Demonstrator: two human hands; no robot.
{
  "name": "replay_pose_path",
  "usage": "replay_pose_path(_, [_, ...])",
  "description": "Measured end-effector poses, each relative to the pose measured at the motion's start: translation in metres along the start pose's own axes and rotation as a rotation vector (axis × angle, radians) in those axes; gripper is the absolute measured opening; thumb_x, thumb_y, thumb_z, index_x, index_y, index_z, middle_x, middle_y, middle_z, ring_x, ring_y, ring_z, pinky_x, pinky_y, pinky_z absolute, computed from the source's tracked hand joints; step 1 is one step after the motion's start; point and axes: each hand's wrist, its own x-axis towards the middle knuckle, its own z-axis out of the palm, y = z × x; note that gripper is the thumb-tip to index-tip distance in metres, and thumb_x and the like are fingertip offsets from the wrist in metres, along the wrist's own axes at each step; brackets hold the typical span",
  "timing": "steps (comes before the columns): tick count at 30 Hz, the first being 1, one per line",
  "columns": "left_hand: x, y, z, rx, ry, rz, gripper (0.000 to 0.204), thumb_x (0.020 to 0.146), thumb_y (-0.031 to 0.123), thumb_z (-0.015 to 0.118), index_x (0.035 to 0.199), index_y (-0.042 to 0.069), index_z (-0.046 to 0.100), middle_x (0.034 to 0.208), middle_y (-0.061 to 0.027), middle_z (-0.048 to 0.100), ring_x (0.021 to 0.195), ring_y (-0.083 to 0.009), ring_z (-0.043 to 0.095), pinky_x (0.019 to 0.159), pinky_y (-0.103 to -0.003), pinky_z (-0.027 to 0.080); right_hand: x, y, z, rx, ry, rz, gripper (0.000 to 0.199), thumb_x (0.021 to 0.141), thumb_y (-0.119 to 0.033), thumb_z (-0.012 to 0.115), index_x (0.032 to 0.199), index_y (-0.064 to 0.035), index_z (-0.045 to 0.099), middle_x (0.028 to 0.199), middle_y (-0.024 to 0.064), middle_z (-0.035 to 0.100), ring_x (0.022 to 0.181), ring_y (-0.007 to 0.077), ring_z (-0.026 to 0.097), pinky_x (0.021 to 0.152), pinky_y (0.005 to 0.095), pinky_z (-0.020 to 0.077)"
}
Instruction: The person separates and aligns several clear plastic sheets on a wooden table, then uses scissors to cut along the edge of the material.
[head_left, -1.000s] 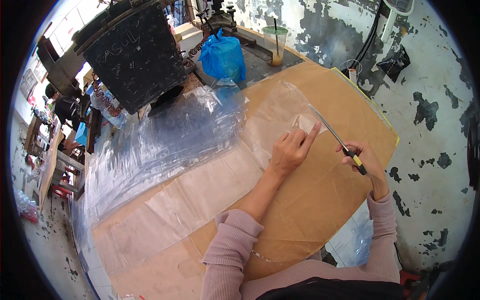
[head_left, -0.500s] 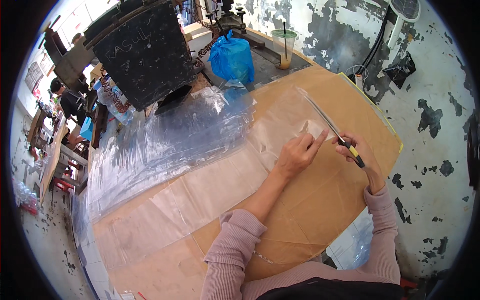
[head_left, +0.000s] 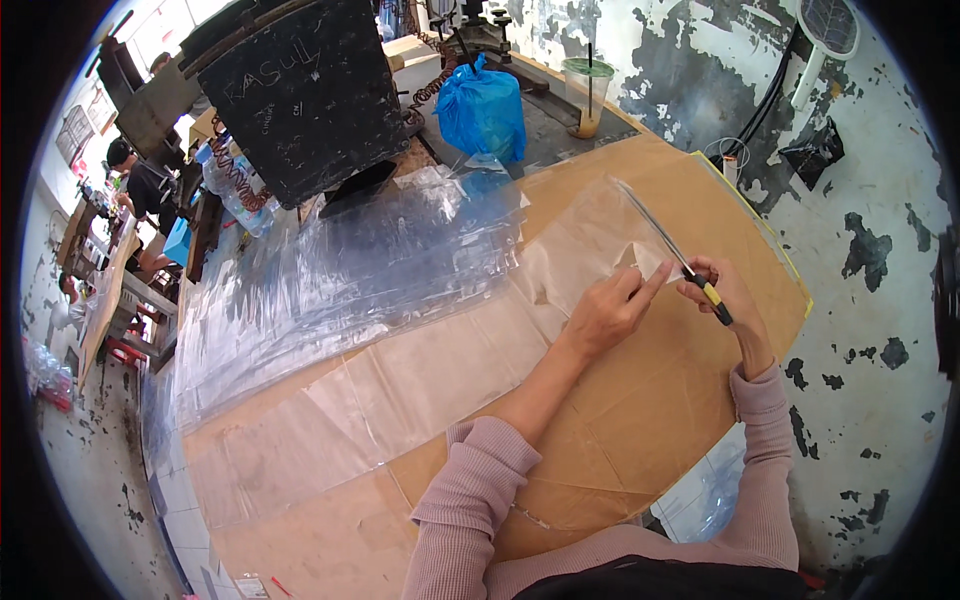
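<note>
A long clear plastic sheet (head_left: pixel 430 370) lies across the brown-covered table, its far right end reaching my hands. My left hand (head_left: pixel 612 308) is at that end, index finger stretched forward and the other fingers curled at the film, which is creased and lifted there. My right hand (head_left: pixel 728 290) holds a long slim tool (head_left: pixel 655 228) by its yellow-and-black handle. Its straight metal part slants away to the far left along the sheet's right edge. The exact kind of tool is hard to make out. Both hands are close together, the left fingertip near the tool.
A stack of clear plastic sheets (head_left: pixel 350 290) lies left of centre, below a black panel (head_left: pixel 300 105). Behind stand a blue plastic bag (head_left: pixel 482 112) and a lidded cup with a straw (head_left: pixel 588 98). A peeling wall (head_left: pixel 850 330) rises at right. People work at far left.
The whole view has shifted slightly, so the scene sits a little further right. Both hands keep nearly the same pose, and the tool remains along the sheet's edge.
</note>
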Motion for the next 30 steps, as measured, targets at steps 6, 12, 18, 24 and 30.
replay_pose_path(6, [0.002, 0.001, 0.0, -0.025, 0.002, 0.002, 0.06, 0.066, -0.002, 0.059, 0.124, 0.011, 0.051, 0.065, -0.0032, 0.034, 0.053, -0.0148, 0.043, 0.045, -0.028, 0.041, -0.005, -0.007, 0.005, -0.025, 0.046, 0.034, 0.029, 0.073, -0.021, 0.072, 0.088, -0.0004, 0.059, 0.059, -0.0044, 0.047, 0.045, 0.0015, 0.036, 0.038, 0.0178, 0.0231])
replay_pose_path(12, [0.0, 0.001, 0.0, -0.023, 0.008, 0.004, 0.06, 0.066, -0.003, 0.059, 0.123, 0.01, 0.052, 0.065, -0.0032, 0.034, 0.053, -0.0149, 0.042, 0.045, -0.028, 0.041, 0.0, 0.001, 0.007, 0.0, 0.071, 0.026, 0.031, 0.071, -0.019, 0.074, 0.091, -0.0011, 0.059, 0.057, -0.0047, 0.048, 0.043, 0.0019, 0.037, 0.037, 0.0184, 0.0242])
replay_pose_path(18, [0.002, 0.004, -0.003, -0.08, 0.014, 0.013, 0.061, 0.065, -0.005, 0.057, 0.123, 0.011, 0.052, 0.064, -0.0033, 0.034, 0.052, -0.015, 0.041, 0.045, -0.028, 0.041, 0.011, 0.004, 0.001, -0.024, 0.112, -0.11, 0.07, 0.069, -0.011, 0.073, 0.127, -0.0056, 0.035, 0.057, -0.0027, 0.049, 0.044, 0.004, 0.039, 0.039, 0.0196, 0.0273])
replay_pose_path(24, [0.002, 0.002, -0.003, -0.094, 0.021, 0.014, 0.061, 0.064, -0.005, 0.057, 0.124, 0.01, 0.052, 0.064, -0.0034, 0.034, 0.052, -0.0151, 0.041, 0.045, -0.029, 0.04, 0.016, 0.006, 0.006, 0.052, 0.107, -0.136, 0.079, 0.069, -0.003, 0.065, 0.136, -0.0116, 0.024, 0.056, -0.0024, 0.045, 0.043, 0.0043, 0.038, 0.038, 0.0187, 0.0247])
replay_pose_path(30, [0.0, 0.002, -0.001, -0.089, 0.013, 0.012, 0.061, 0.065, -0.005, 0.057, 0.124, 0.01, 0.052, 0.064, -0.0037, 0.035, 0.052, -0.0155, 0.042, 0.046, -0.029, 0.04, 0.021, 0.017, 0.0, 0.018, 0.004, -0.121, 0.048, 0.071, -0.007, 0.068, 0.116, -0.0025, 0.051, 0.06, -0.0037, 0.052, 0.047, 0.0019, 0.04, 0.04, 0.0182, 0.0268])
